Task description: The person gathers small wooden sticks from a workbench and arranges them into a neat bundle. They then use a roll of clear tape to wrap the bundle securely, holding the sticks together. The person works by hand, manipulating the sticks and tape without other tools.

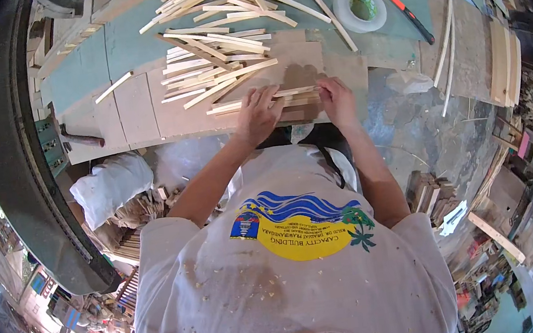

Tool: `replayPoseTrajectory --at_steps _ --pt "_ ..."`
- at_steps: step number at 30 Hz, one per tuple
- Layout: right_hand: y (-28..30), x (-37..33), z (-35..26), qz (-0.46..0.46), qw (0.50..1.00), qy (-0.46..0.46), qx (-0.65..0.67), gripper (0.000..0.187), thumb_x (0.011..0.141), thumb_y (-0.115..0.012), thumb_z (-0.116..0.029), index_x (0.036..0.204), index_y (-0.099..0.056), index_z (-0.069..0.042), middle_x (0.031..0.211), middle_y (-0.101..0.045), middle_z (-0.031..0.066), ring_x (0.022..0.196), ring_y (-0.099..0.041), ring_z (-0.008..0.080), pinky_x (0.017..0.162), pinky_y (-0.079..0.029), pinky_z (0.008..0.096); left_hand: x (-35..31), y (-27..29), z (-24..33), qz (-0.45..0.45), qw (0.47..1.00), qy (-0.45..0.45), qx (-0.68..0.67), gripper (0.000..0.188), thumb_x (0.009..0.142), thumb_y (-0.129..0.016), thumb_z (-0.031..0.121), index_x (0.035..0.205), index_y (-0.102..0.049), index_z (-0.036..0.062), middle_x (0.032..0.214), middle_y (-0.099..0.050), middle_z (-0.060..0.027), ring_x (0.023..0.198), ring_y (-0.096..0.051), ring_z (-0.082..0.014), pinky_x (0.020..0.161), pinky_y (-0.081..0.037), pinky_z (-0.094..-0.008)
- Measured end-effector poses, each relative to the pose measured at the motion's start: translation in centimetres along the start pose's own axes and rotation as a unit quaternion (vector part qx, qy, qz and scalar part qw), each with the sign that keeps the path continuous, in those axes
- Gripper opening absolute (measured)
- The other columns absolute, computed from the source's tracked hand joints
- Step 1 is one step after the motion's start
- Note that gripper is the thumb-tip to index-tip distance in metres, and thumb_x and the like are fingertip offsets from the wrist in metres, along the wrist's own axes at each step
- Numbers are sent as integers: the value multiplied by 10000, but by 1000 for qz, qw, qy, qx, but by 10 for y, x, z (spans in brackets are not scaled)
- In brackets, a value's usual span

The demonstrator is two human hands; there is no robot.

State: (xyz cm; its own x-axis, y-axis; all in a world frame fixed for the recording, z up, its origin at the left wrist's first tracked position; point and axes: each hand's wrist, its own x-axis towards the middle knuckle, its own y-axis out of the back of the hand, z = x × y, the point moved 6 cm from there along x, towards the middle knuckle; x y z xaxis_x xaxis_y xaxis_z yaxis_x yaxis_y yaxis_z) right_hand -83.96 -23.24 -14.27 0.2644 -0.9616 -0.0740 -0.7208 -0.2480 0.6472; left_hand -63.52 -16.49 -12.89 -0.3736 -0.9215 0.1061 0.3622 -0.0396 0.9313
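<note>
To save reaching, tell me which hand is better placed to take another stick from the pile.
Left, probably: the left hand is close to the pile of sticks; the right hand is farther off, by the near strips' right ends.

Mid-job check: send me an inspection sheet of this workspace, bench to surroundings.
Surface: bench top in brown and grey-green panels.
Job's things: thin wooden strips at the near edge under the hands; loose pile of strips behind.
Clutter: tape roll and orange-and-black tool at far right; dark-handled tool at left edge.
Hands: left hand over the strips; right hand at their right ends, grip unclear.
Cables: nothing seen.
Surroundings: white sack at left; wood offcuts at right.
</note>
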Motion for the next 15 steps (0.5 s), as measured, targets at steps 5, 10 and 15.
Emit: replayPoseTrajectory --at_steps 5,10,15 --pt "14 7 -4 48 990 -69 113 209 874 -674 13 1078 -688 -30 998 -710 121 863 -704 237 775 -557 334 11 29 8 43 998 5 -43 312 856 -687 160 1165 -657 124 1308 -613 -114 1189 -585 -293 1090 -408 -476" --pt "50 26 -67 120 957 -93 247 188 915 -688 -41 1103 -683 -36 1013 -707 76 879 -674 150 786 -542 293 39 73 3 60 985 85 -134 358 819 -674 99 1175 -644 79 1074 -648 -155 987 -634 -316 870 -520 -452" --pt "36 22 -129 41 976 -65 205 235 906 -715 -108 1131 -678 -51 1008 -699 87 891 -681 187 799 -549 327 52 121 -22 243 806 297 -451 231 983 -529 31 1204 -594 43 876 -529 -28 743 -535 -178 709 -483 -331"
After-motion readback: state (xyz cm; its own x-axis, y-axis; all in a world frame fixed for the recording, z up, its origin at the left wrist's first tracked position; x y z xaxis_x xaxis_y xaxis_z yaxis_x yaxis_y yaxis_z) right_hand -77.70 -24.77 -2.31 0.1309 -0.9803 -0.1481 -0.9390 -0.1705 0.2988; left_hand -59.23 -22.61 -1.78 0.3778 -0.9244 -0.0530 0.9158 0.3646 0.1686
